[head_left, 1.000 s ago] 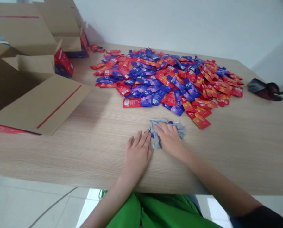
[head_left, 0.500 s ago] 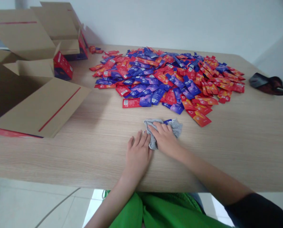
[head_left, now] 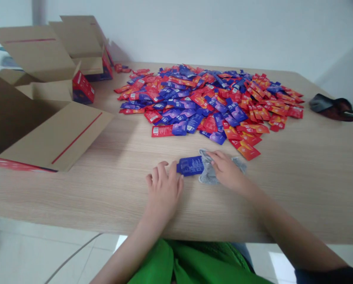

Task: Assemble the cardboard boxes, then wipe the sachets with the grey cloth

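A dark blue sachet [head_left: 190, 166] lies flat on the table in front of me, small pale print on its upper face. My left hand [head_left: 164, 187] has its index finger and thumb at the sachet's left end, holding it; the other fingers are bent over the tabletop. In my right hand [head_left: 228, 169] is a grey cloth [head_left: 207, 173], pressed down over the right end of the sachet. That end is hidden beneath the cloth and fingers.
Behind my hands spreads a large heap of red, orange and blue sachets [head_left: 179, 104]. Open cardboard boxes [head_left: 72, 130] with raised flaps stand at the left. A dark, shiny object [head_left: 332, 107] lies at the far right of the wooden table [head_left: 129, 197].
My right hand and the cloth have slid to the right, uncovering the left part of the blue sachet. My left hand has shifted slightly left.
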Demonstrator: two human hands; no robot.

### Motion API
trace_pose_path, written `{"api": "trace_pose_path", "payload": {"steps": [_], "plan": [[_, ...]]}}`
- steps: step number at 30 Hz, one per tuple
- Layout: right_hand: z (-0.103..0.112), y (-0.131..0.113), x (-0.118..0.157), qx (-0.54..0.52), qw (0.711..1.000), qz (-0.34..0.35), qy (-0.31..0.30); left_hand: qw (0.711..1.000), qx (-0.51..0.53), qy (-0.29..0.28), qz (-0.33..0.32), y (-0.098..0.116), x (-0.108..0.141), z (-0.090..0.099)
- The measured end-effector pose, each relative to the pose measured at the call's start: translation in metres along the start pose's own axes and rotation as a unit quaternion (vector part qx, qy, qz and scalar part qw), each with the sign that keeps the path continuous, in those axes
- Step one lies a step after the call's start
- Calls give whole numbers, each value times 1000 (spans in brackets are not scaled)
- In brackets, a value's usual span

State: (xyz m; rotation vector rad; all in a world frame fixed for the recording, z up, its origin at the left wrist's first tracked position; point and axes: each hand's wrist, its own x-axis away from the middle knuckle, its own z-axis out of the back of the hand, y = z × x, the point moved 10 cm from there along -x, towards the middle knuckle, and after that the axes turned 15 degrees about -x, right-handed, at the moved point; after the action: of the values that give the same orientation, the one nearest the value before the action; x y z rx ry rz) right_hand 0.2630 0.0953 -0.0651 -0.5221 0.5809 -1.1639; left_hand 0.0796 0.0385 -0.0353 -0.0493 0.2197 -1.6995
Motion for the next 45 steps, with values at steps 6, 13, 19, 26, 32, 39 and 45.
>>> {"api": "trace_pose_path", "payload": {"steps": [6,13,19,26,32,39,45], "plan": [[-31,-56,41,-169,974,24,-152,998,10,-43,34,5,16,-11],[34,-46,-1,-153,988,5,0,994,39,-31,-100,22,12,-32],[-25,-86,-7,-33,993,110,9,999,11,3,-30,0,21,-40],[-54,-58,8,158,984,71,-51,998,20,2,-54,-5,21,-41],[-46,-81,14,108,988,103,-32,998,26,-1,-52,-5,18,-39],[-5,-35,24,58,997,26,46,989,17,-47,-137,-17,3,-39],[24,-16,31,61,998,8,-12,979,-51,-37,-192,-6,1,-29]]}}
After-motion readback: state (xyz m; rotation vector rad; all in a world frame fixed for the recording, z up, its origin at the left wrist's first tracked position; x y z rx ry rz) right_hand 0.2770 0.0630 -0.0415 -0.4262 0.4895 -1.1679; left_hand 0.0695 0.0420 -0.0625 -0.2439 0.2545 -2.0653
